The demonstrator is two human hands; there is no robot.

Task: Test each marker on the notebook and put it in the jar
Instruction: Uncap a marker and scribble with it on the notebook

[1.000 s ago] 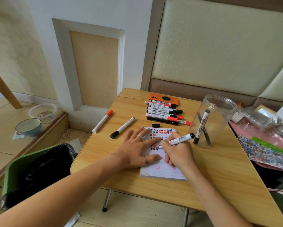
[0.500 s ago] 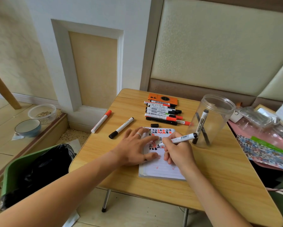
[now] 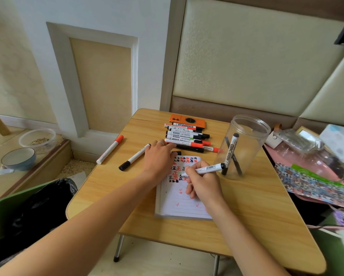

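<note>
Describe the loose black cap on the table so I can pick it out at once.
Start at the open notebook in the middle of the wooden table. Just past its far left corner, by the left hand, lies the black cap. It is a short stub lying alone, nearer than the row of markers, which are all long and white-bodied.

Home: padded wall (image 3: 246, 56), pet bowls (image 3: 18, 158) on floor.
</note>
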